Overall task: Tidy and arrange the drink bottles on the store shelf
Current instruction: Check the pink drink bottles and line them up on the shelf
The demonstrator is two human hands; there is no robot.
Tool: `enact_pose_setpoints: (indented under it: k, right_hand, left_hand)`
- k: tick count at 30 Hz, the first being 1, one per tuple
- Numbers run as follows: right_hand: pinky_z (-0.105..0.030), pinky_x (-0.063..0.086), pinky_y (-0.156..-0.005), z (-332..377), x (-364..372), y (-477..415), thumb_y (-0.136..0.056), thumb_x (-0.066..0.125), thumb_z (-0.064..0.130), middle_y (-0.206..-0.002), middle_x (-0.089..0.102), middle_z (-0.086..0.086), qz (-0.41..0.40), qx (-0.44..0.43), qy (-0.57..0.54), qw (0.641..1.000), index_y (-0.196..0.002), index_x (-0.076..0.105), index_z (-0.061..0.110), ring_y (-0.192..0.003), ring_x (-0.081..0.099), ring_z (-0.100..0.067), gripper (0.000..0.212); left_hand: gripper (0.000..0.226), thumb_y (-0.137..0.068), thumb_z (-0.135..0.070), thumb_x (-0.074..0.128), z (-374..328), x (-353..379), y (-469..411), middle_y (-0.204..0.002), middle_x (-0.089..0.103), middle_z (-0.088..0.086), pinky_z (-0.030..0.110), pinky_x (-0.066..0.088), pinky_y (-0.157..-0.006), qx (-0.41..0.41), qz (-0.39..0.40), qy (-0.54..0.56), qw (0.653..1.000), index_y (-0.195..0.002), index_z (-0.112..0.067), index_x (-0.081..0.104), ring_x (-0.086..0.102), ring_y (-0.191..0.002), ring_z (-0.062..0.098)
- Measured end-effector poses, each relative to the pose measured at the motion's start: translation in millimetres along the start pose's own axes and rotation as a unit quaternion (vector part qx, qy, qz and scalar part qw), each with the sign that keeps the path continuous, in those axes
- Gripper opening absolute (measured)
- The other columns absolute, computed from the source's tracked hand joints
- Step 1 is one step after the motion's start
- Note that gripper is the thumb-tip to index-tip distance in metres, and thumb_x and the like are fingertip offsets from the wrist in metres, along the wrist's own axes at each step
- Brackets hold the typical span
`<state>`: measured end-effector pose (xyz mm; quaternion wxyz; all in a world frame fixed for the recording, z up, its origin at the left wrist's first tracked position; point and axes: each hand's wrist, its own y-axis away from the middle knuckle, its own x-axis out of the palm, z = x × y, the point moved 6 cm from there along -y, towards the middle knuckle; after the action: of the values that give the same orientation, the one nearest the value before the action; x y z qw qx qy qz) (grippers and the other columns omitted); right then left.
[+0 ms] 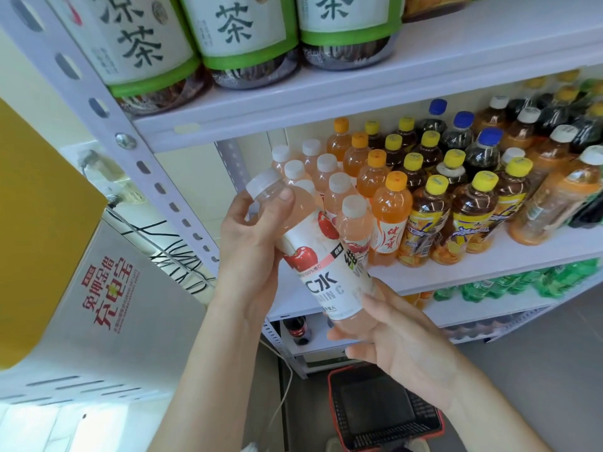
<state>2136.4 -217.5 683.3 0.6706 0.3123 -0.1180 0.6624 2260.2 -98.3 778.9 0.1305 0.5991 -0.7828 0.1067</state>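
Observation:
I hold a pink vitamin C drink bottle [321,265] with a white cap and an apple label, tilted with its cap up to the left, in front of the middle shelf [456,265]. My left hand [251,243] grips its neck and upper body. My right hand [388,331] holds its base from below. Behind it on the shelf stand rows of matching pink bottles [336,194], then orange-capped bottles [390,213] and yellow-capped tea bottles [424,220].
Large green-labelled tea bottles [241,37] stand on the top shelf. Blue-capped and white-capped bottles [483,148] fill the shelf's right side. Green bottles [509,283] lie on the lower shelf. A red shopping basket [381,409] sits on the floor. A white power-bank cabinet [107,298] stands at left.

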Motion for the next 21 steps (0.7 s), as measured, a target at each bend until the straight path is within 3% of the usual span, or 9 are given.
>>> enact_pose_setpoints:
  k: [2,5,9,12,16,19,21]
  right_hand:
    - [-0.029,0.057,-0.067,2.3,3.6,8.2,-0.082,0.069,0.024,-0.119,0.067,-0.017,0.028,-0.011,-0.042,0.999,-0.131,0.056,0.020,-0.099,0.069,-0.037,0.050]
    - [-0.030,0.057,-0.072,4.4,1.3,9.2,-0.079,0.073,0.025,-0.122,0.065,-0.020,0.015,-0.028,-0.023,0.999,-0.131,0.055,0.017,-0.103,0.066,-0.043,0.056]
    - [-0.029,0.057,-0.072,3.1,0.3,5.8,-0.075,0.077,0.026,-0.119,0.067,-0.019,-0.020,-0.044,-0.012,0.999,-0.131,0.055,0.018,-0.099,0.068,-0.042,0.060]
    - [-0.028,0.057,-0.072,8.6,1.5,9.2,-0.073,0.079,0.034,-0.112,0.070,-0.015,-0.059,-0.078,0.016,0.995,-0.129,0.057,0.030,-0.095,0.070,-0.040,0.061]
    - [-0.033,0.059,-0.077,21.8,-4.9,13.1,-0.074,0.084,0.026,-0.115,0.068,-0.004,-0.096,-0.127,0.136,0.978,-0.133,0.048,0.043,-0.091,0.073,-0.029,0.071]
    - [-0.031,0.059,-0.064,33.6,-12.2,16.9,-0.076,0.082,0.025,-0.106,0.071,-0.008,-0.072,-0.126,0.151,0.978,-0.131,0.051,0.041,-0.074,0.072,-0.030,0.065]
    - [-0.030,0.056,-0.053,39.9,-19.4,18.6,-0.076,0.079,0.044,-0.098,0.073,-0.013,-0.041,-0.094,0.133,0.986,-0.127,0.054,0.040,-0.062,0.068,-0.029,0.057]
  left_hand:
    - [0.053,-0.080,-0.026,0.073,0.7,-0.8,-2.1,-0.098,0.075,0.005,0.033,0.056,-0.068,0.001,0.005,-0.018,1.000,-0.125,-0.004,0.057,0.073,-0.087,0.023]
    - [0.054,-0.082,-0.029,0.071,1.6,-0.9,-6.1,-0.105,0.074,0.009,0.035,0.056,-0.073,-0.008,0.018,-0.046,0.999,-0.128,-0.004,0.056,0.072,-0.094,0.026]
    - [0.054,-0.084,-0.032,0.068,2.8,-4.9,-10.3,-0.107,0.073,0.008,0.031,0.056,-0.071,-0.031,0.027,-0.061,0.997,-0.129,-0.004,0.054,0.072,-0.095,0.024]
    - [0.056,-0.087,-0.037,0.067,4.5,-10.9,-10.1,-0.103,0.073,0.009,0.025,0.054,-0.059,-0.039,0.004,-0.066,0.997,-0.129,-0.002,0.054,0.073,-0.083,0.020]
    - [0.057,-0.086,-0.045,0.071,8.2,-14.5,-9.1,-0.099,0.074,0.007,0.030,0.055,-0.059,-0.032,-0.059,-0.091,0.994,-0.124,-0.008,0.051,0.073,-0.081,0.020]
    - [0.052,-0.085,-0.051,0.068,11.1,-9.9,-5.8,-0.095,0.074,-0.003,0.029,0.054,-0.057,-0.026,-0.063,-0.122,0.990,-0.122,-0.022,0.047,0.073,-0.080,0.015]
    - [0.056,-0.080,-0.055,0.067,11.7,-6.3,-3.0,-0.103,0.073,-0.004,0.030,0.055,-0.062,-0.039,-0.047,-0.137,0.989,-0.124,-0.027,0.048,0.073,-0.087,0.016]
